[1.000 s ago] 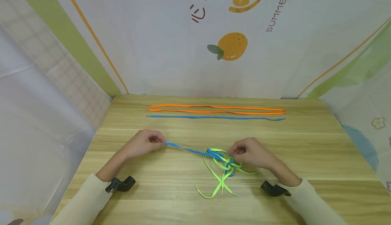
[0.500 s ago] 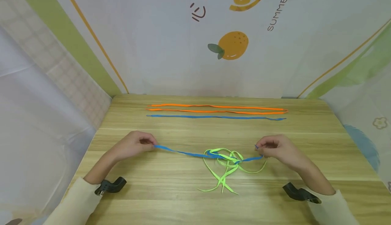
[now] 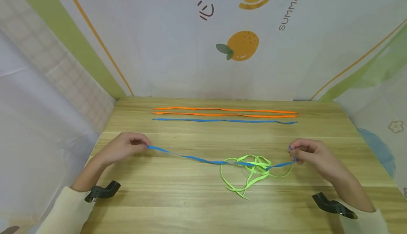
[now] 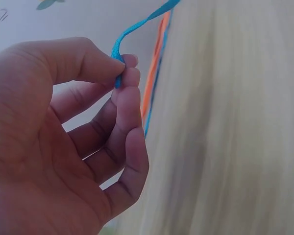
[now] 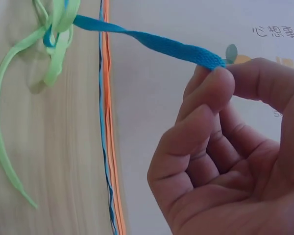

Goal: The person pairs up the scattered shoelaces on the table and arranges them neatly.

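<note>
A flat blue shoelace (image 3: 196,159) spans between both hands in the head view, sagging towards its middle. My left hand (image 3: 128,145) pinches one end between thumb and fingertips; the left wrist view shows the blue lace's tip (image 4: 118,81) under the thumb. Near its other end, my right hand (image 3: 313,153) pinches the lace, and a short bit of it sticks up above the fingers. Towards the right, the blue lace runs through a loose tangle of yellow-green shoelace (image 3: 251,184). In the right wrist view, the green lace (image 5: 0,132) hangs in loops around the blue one.
Along the table's back lie orange shoelaces (image 3: 222,114), stretched straight side by side, with another blue shoelace (image 3: 206,120) just in front of them. A printed curtain (image 3: 178,50) rises behind the wooden table (image 3: 178,205).
Both hands have moved apart, left hand leftward and right hand rightward, drawing the blue lace out long and straighter. The green tangle has shifted right and less blue is bunched in it.
</note>
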The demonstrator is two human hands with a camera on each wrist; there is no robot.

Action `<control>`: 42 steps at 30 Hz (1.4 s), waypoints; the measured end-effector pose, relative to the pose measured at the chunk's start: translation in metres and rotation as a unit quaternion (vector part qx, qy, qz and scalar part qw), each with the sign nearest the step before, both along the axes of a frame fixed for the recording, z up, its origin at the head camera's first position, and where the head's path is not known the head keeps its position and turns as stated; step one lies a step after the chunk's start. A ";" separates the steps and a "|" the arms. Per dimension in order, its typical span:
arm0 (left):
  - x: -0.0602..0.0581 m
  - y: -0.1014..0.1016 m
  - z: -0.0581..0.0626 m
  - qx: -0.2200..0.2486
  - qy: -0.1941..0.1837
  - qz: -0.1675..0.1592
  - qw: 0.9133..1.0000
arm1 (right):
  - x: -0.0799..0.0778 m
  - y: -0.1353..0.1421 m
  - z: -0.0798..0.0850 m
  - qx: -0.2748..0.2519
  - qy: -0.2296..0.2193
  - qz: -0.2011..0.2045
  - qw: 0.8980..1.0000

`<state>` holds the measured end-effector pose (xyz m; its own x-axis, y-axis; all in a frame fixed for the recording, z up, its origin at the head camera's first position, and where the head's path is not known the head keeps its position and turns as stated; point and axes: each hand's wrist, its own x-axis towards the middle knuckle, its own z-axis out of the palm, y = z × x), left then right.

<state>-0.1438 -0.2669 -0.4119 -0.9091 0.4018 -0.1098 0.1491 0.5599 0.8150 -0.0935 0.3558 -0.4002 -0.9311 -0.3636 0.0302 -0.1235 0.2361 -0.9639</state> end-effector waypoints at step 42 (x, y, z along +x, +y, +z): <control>0.013 -0.031 0.006 0.001 -0.003 0.062 0.998 | 0.010 0.027 -0.021 0.197 -0.021 -0.090 0.976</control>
